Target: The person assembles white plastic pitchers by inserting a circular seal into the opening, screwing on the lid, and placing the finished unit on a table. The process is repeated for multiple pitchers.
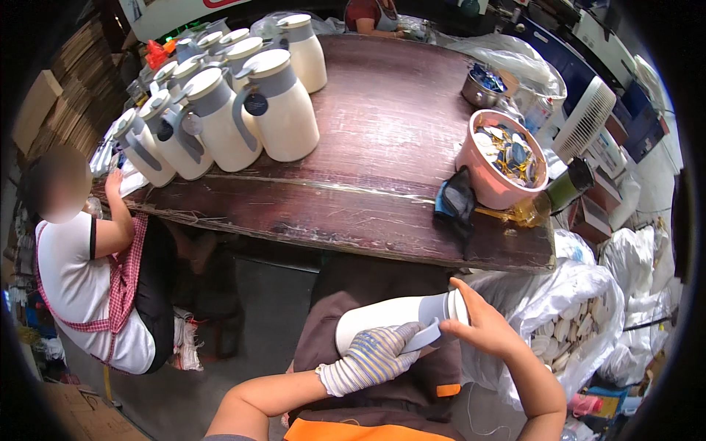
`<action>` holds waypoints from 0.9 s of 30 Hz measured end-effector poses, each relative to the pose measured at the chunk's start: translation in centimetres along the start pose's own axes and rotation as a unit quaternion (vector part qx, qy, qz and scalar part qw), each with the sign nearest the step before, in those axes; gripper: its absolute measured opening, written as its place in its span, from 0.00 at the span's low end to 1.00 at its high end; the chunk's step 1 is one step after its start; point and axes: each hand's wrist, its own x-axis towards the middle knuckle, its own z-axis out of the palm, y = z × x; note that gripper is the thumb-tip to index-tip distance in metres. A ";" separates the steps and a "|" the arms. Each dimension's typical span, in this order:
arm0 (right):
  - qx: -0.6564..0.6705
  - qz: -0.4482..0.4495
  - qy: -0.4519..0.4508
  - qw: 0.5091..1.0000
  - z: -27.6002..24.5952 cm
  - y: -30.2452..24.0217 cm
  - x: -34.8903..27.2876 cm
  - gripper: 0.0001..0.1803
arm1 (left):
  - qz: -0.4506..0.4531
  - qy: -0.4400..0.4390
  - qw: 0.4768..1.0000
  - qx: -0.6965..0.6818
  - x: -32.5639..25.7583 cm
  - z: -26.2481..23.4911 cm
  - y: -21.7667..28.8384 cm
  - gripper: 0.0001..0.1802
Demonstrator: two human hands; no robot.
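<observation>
Head cam: white-grey jug [379,314] lying across lap [382,281] around 5 o'clock, lid end [459,307] toward 4. Left hand [373,358], striped glove, grasping body right by grey handle [424,337]. Bare right hand [482,322] clasping lid end, thumb and fingers spread round it. More jugs [288,121] on brown table [368,132] at 10–11, pink bucket [500,192] of small parts [516,156] at 2, black pouch [460,204] at 3, co-worker [95,290] around 9.

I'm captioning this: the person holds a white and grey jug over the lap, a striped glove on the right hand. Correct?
One slip: the head view shows the striped glove on the left hand; the right hand, also on the white and grey jug, is bare. The rest holds.
</observation>
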 end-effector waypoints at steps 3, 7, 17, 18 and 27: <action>0.071 -0.052 -0.024 0.996 -0.8 0.4 -0.4 0.52 | 0.074 0.039 0.996 -0.033 -0.5 -1.0 -2.9 0.27; 0.559 -0.082 0.008 0.825 -1.5 4.5 -0.9 0.56 | 0.101 0.119 0.975 -0.157 -2.5 -2.3 -5.7 0.23; 0.659 -0.006 0.092 0.746 1.1 6.1 -3.5 0.41 | 0.089 0.147 0.973 -0.152 -4.4 -2.8 -5.7 0.21; 0.621 -0.009 0.092 0.778 1.0 6.3 -3.3 0.44 | 0.096 0.146 0.974 -0.147 -4.4 -2.7 -5.6 0.21; 0.440 -0.009 0.049 0.897 0.6 6.0 -2.8 0.39 | 0.109 0.136 0.979 -0.104 -3.8 -2.2 -4.2 0.22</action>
